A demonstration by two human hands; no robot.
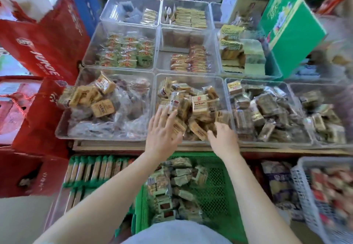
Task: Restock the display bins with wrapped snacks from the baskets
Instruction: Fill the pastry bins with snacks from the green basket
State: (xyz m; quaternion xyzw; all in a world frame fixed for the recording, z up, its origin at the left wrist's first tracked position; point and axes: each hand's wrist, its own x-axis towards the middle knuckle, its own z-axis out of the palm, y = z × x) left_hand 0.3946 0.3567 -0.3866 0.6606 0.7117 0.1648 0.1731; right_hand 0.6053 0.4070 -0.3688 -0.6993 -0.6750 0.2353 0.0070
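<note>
Hands are reaching into the clear display bin (193,77) at the centre of the frame, the middle one of the nearest row. The left hand (162,131) is lying over the near left corner of that bin with its fingers straight and spread, pressing on tan wrapped snacks (198,104) that are filling the bin in a loose heap. The right hand (224,138) is sitting at the near edge toward the bin's right corner, knuckles up and fingers curling down among the packets; whether it is gripping one or simply resting on them cannot be told, since the fingertips are hidden. A green basket (215,182) is standing at lower centre, just below the bins and between the two forearms, holding green-wrapped snacks (179,184) piled along its left side. A bin to the left (65,125) is holding a few tan packets and darker ones in clear wrap, and a bin to the right (267,142) is carrying dark wrapped pieces. Further bins are sitting in rows toward the top of the frame. A white basket (303,192) with red packets is showing at lower right, red cartons (44,39) are standing at the left, and a green box (290,23) is leaning at upper right.
</note>
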